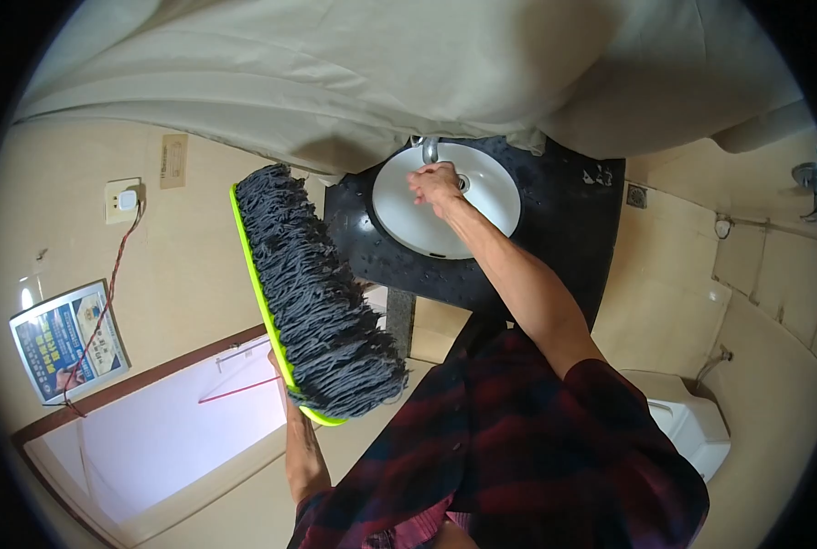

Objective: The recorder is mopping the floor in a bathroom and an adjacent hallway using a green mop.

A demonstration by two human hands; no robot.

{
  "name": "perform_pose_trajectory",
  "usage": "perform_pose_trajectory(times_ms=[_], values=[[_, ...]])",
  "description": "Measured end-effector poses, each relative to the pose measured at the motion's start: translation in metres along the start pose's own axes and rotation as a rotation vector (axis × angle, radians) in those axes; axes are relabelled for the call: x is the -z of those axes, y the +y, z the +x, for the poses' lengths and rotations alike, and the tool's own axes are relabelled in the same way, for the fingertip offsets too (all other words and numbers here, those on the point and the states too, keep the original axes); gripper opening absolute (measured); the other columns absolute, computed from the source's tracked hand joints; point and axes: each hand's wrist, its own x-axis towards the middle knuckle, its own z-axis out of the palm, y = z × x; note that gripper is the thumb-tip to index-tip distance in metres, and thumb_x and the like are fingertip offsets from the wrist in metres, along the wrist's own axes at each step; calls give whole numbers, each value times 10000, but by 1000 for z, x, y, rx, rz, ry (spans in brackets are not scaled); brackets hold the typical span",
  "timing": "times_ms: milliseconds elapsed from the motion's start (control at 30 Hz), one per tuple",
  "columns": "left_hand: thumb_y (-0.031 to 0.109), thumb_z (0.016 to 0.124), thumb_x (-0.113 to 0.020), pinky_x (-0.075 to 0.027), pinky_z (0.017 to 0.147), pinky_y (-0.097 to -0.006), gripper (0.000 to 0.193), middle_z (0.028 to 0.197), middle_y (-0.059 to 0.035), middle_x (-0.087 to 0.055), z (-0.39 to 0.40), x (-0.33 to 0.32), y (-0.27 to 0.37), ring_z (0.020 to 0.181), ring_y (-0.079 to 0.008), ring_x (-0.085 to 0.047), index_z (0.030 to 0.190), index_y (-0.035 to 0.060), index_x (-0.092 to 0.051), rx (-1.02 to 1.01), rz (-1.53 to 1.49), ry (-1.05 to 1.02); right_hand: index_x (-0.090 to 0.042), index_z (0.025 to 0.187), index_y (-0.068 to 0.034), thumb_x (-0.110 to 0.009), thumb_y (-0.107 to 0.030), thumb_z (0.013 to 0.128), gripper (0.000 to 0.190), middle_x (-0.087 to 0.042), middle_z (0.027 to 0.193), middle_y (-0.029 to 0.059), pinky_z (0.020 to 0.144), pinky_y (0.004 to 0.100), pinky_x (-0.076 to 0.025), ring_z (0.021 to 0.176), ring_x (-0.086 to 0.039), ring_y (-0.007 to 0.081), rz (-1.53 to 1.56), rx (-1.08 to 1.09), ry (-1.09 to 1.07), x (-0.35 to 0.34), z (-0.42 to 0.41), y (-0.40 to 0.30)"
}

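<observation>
A mop head [312, 295] with dark grey yarn strands and a lime-green backing is held up on my left side, yarn facing the basin. My left hand [276, 362] is at the backing's far side, mostly hidden by it, and supports the mop; the fingers' grip is out of sight. My right hand [436, 184] reaches over the white oval washbasin [408, 230], just below the metal tap [430, 149]. Its fingers are loosely bent and hold nothing visible. Beside the hand shows the drain [463, 182]. Whether water runs cannot be made out.
The basin sits in a wet black countertop [559, 226]. Pale draped fabric [408, 68] hangs over its back edge. Leftward are a plugged-in white adapter [128, 200] with a red cord, a framed notice [72, 343] and a window [175, 418]. A toilet tank [690, 418] stands to the right.
</observation>
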Motion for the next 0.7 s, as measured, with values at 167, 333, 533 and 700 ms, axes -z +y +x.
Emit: perform_pose_trajectory(times_ms=[167, 333, 533, 700], values=[[47, 802, -633, -421, 589, -267, 43, 748, -3, -578, -18, 11, -6, 661, -95, -493, 811, 5, -625, -12, 16, 31, -605, 938, 12, -670, -117, 829, 180, -609, 726, 69, 489, 273, -477, 594, -583, 138, 183, -65, -665, -75, -38, -33], [51, 804, -631, -422, 589, -266, 47, 759, -5, -582, -12, 19, -8, 664, -96, -497, 824, 9, -624, -50, 12, 22, -644, 912, 22, -661, -48, 806, 128, -601, 682, 53, 464, 242, -442, 537, -545, 113, 167, -27, -790, -125, -64, -51], [56, 806, -628, -424, 589, -265, 55, 771, -6, -587, -37, 14, -18, 667, -97, -501, 839, 13, -624, -93, 11, 9, -644, 764, 22, -613, 46, 749, 43, -599, 650, 72, 392, 274, -441, 491, -530, 124, 110, 8, -352, -97, -27, -29], [60, 807, -626, -425, 589, -264, 63, 782, -8, -591, -14, -22, -3, 669, -97, -505, 852, 16, -623, -102, 30, 13, -629, 743, 10, -655, 24, 745, 30, -594, 648, 68, 399, 290, -474, 493, -516, 110, 239, -98, -238, -86, -25, 0]])
